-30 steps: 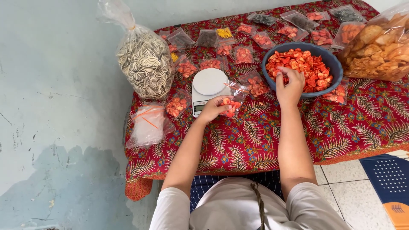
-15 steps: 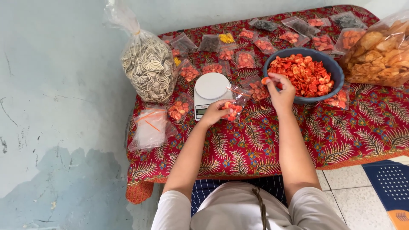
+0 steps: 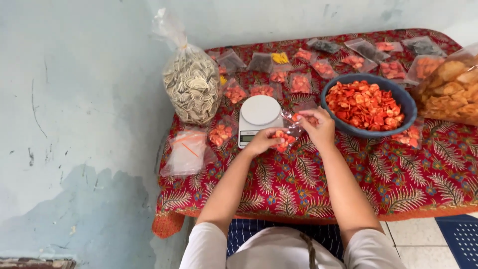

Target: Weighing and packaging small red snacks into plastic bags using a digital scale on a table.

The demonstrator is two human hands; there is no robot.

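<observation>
Left hand (image 3: 262, 142) grips the small plastic bag (image 3: 285, 137); right hand (image 3: 318, 127) pinches red chips (image 3: 298, 117) at its mouth, best held wide.

- Scale (image 3: 258, 117) sat on the table (image 3: 348, 174), left of the bowl (image 3: 404, 102); chips (image 3: 366, 102) lay in the bowl.
- Left hand (image 3: 263, 141) was in front of the scale, holding a small bag (image 3: 285, 137); right hand (image 3: 318, 128) was just right of it, at the bag's mouth, between scale and bowl.
- Big tied bag (image 3: 191, 89) stood left of the scale, by the wall.
- Stack of unfilled bags (image 3: 185, 153) lay at the table's left edge, in front of the tied bag.
- Filled packets (image 3: 300, 82) lay in rows behind the scale and bowl.
- Large bag of crackers (image 3: 450, 92) was right of the bowl.
</observation>
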